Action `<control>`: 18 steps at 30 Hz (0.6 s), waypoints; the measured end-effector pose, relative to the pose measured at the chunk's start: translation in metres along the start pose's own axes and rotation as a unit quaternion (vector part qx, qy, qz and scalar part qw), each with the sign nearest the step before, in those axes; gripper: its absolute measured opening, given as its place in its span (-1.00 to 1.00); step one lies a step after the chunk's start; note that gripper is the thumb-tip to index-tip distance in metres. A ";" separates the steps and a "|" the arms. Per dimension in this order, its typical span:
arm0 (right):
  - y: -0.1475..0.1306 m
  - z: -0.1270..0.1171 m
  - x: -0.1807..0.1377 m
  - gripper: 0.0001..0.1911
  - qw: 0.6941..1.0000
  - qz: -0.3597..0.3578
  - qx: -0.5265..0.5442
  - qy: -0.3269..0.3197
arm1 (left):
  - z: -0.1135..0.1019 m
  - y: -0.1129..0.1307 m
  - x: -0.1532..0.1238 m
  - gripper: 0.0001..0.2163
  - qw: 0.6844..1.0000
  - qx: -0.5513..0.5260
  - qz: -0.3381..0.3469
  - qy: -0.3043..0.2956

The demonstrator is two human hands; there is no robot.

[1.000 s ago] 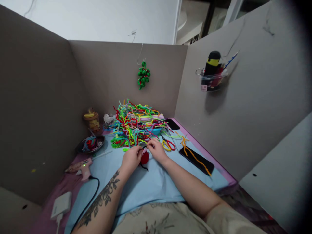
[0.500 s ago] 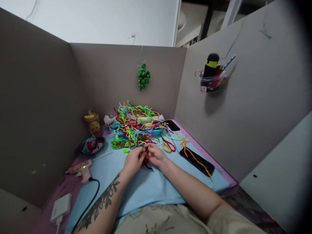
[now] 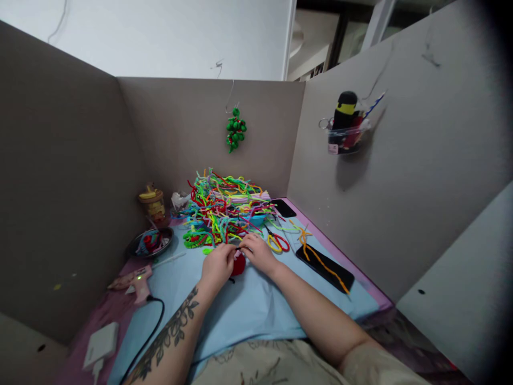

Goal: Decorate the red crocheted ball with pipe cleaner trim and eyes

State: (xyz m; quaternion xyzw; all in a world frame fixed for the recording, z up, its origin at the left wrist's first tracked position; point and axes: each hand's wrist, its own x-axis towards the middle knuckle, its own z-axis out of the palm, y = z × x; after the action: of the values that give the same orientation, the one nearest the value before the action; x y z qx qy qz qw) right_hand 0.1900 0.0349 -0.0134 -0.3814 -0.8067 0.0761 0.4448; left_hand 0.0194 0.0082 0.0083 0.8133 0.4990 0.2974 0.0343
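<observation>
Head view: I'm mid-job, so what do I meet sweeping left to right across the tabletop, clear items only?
White block → dark bowl → left hand → red ball → right hand → scissors → nearer flat black device.

Rnd. red pc., pt. hidden, just below blk. strand pinched btwn. both hands.

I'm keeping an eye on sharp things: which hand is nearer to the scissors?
Right. The right hand is close by the scissors, just to their left; the left hand is farther left, beyond the red ball.
</observation>
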 end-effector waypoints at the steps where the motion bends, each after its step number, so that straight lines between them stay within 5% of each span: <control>1: -0.001 0.001 0.000 -0.86 1.000 -0.005 -0.018 -0.014 | 0.000 0.000 0.000 -0.78 1.000 0.000 0.002 -0.001; 6: -0.001 0.005 0.001 -0.85 0.999 0.027 -0.024 -0.013 | 0.000 -0.001 0.002 -0.82 0.999 -0.033 -0.020 0.006; 13: -0.009 0.008 0.004 -0.88 0.982 0.106 0.138 0.072 | 0.000 0.001 0.004 -0.86 0.993 -0.113 -0.033 0.023; 16: -0.013 0.013 0.005 -0.92 0.941 0.181 0.270 0.091 | 0.002 0.005 0.003 -0.87 0.990 -0.138 -0.021 0.035; 18: -0.017 0.020 0.004 -0.88 0.881 0.236 0.396 0.106 | 0.003 0.008 0.002 -0.87 0.987 -0.155 -0.014 0.044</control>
State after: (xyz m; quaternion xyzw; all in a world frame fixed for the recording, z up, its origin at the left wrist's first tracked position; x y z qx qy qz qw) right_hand 0.1640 0.0300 -0.0143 -0.3584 -0.5436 0.4513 0.6102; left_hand 0.0283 0.0062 0.0093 0.7770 0.4595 0.4061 0.1419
